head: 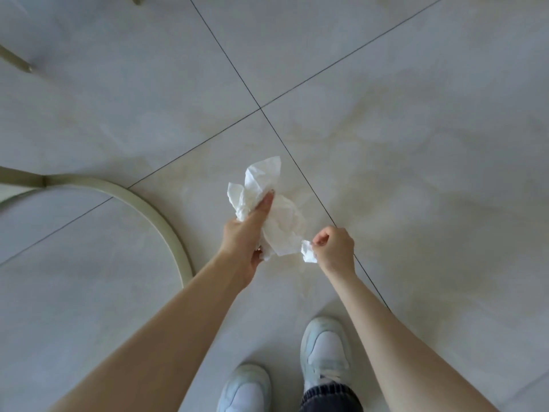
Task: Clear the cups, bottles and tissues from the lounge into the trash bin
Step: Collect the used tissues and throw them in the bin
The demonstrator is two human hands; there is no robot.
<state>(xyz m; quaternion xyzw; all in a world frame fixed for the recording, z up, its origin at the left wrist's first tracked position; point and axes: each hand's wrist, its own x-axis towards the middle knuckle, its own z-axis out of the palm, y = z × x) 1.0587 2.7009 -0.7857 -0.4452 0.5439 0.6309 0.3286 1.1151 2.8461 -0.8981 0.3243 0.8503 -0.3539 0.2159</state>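
Observation:
A crumpled white tissue (276, 212) hangs above the pale tiled floor (416, 144) in the middle of the view. My left hand (246, 236) grips its bulk, thumb pressed along the paper. My right hand (335, 248) is closed and pinches a small white piece of tissue (308, 251) at the lower right end of the wad; whether this piece is joined to the wad I cannot tell. No cup, bottle or trash bin is in view.
A curved cream metal base ring (166, 221) of a piece of furniture lies on the floor at the left, with thin legs (17, 62) further back. My two light sneakers (325, 349) stand at the bottom. Dark grout lines cross the tiles.

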